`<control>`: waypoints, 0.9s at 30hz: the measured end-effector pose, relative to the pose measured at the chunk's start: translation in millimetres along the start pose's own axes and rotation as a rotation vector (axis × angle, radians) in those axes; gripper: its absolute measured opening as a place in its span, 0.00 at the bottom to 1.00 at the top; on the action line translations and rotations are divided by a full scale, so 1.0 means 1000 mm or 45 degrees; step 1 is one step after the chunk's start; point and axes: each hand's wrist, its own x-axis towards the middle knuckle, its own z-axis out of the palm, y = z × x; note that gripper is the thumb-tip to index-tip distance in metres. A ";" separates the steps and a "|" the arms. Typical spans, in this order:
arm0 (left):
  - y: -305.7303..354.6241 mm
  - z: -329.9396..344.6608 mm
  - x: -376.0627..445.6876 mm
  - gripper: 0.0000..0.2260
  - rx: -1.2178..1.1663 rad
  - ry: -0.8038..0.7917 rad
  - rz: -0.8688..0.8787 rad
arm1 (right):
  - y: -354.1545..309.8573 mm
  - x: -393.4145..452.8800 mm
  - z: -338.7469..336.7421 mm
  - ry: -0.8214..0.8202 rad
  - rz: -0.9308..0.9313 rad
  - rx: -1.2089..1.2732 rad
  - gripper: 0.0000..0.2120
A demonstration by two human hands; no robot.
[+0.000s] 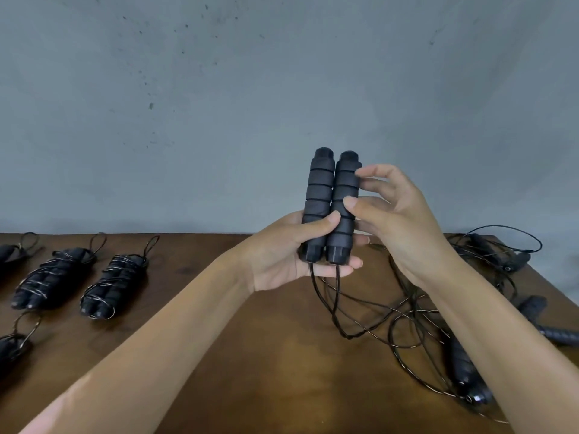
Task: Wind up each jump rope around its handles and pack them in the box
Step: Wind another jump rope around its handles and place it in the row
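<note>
Two black foam jump rope handles [329, 195] stand upright side by side above the brown table [250, 355]. My left hand [282, 258] grips their lower ends, thumb across the front. My right hand [394, 214] touches the right handle with thumb and fingertips, the fingers loosely curled. The thin black cord [360, 317] hangs from the handles' bottoms and falls in loose loops onto the table. No box is in view.
Wound-up jump ropes [116, 283] lie in rows on the table's left side, another [53, 277] beside them. Loose unwound ropes and handles [466, 371] tangle on the right, up to the table's right edge [532, 277]. A grey wall rises behind.
</note>
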 end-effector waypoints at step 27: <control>-0.047 0.080 0.041 0.25 0.635 0.610 0.129 | -0.003 0.021 -0.022 0.013 0.051 -0.170 0.15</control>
